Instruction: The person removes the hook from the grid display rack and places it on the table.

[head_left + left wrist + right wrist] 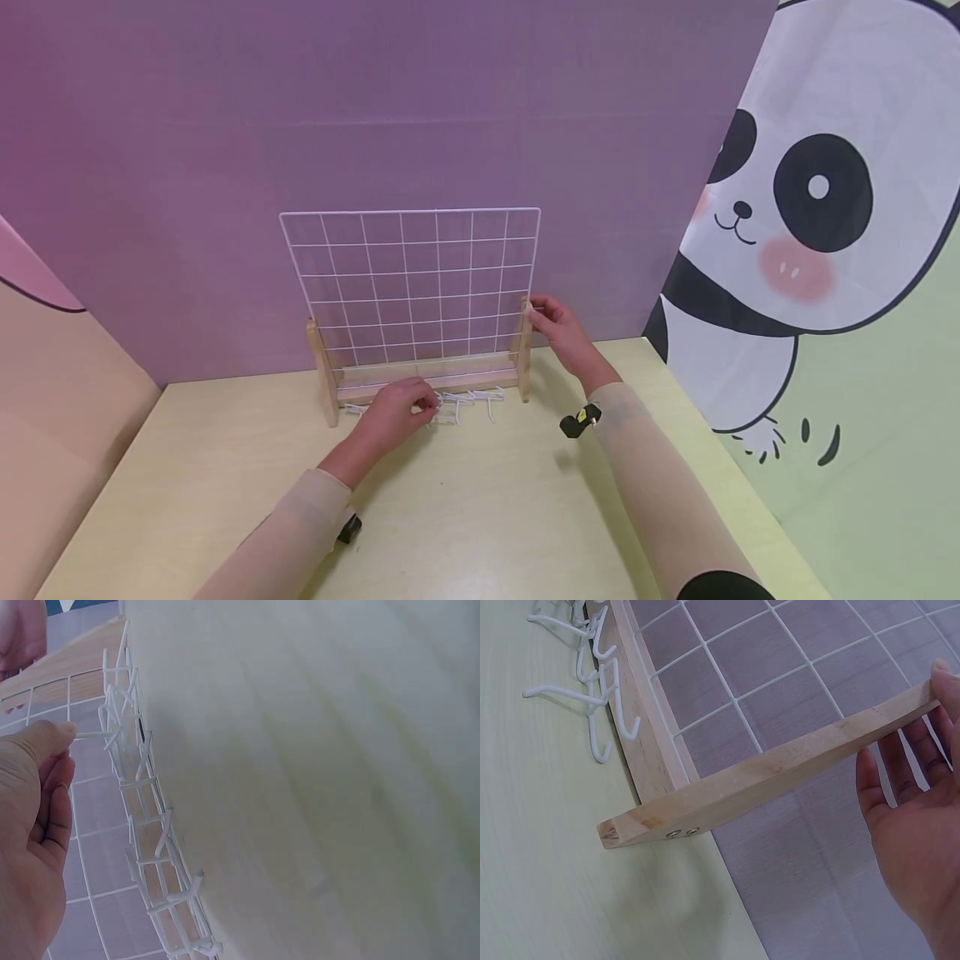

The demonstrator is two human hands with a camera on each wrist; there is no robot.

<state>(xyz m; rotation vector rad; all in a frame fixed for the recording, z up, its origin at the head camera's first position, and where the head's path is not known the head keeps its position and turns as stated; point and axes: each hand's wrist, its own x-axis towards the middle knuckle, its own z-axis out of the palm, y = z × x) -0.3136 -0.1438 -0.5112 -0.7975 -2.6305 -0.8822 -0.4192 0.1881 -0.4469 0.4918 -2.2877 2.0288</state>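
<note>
A white wire grid panel (pixel 410 211) stands upright in a wooden stand (pixel 522 367) at the back of the table. My left hand (pixel 396 410) is low in front of the stand; in the left wrist view, its thumb and finger pinch the end of a white wire hook (pixel 94 735). The hook's other end lies among several tangled white hooks (pixel 607 694) along the stand's base. At the far side, my right hand (pixel 564 337) holds the upper part of the stand's right post, thumb on the front edge (pixel 817 746) and fingers behind it.
The pale wooden table (pixel 480 517) reaches toward me from the stand. Behind it hangs a purple backdrop (pixel 412 108). A panda picture (pixel 810 292) covers the wall at the right. A black wrist camera (pixel 579 422) sits on my right sleeve.
</note>
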